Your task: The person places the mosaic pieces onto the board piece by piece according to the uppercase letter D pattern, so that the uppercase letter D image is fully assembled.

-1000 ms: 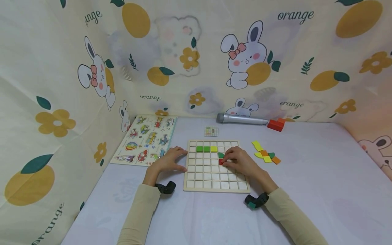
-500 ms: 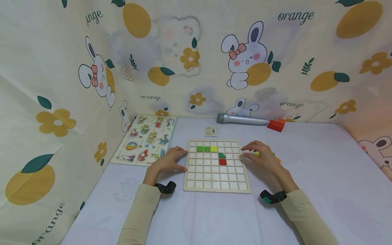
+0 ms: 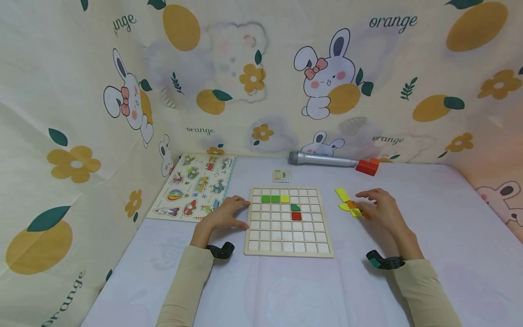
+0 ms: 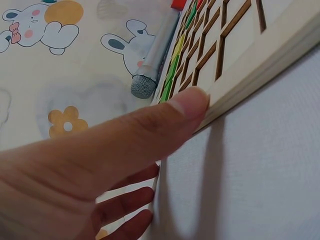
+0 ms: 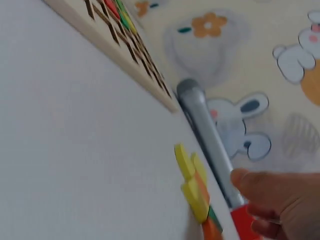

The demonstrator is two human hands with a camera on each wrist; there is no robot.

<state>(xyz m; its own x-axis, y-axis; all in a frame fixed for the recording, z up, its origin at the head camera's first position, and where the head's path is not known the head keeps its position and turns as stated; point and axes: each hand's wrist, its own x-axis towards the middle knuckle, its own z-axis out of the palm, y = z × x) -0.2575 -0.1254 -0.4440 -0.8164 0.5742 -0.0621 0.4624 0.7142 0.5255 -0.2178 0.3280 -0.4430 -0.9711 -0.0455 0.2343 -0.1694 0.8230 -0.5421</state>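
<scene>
Bunny-print backdrop (image 3: 278,109), pale tabletop (image 3: 286,290); left hand (image 3: 224,215) spread against board (image 3: 276,235), right hand (image 3: 383,211) spread by tiles (image 3: 342,195).

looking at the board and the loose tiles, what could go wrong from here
The loose tiles lie bunched together, so the right hand might knock neighbours away while picking one.

The left hand touches the left edge of the board; a push there could shift it, perhaps jostling the red tile.
</scene>
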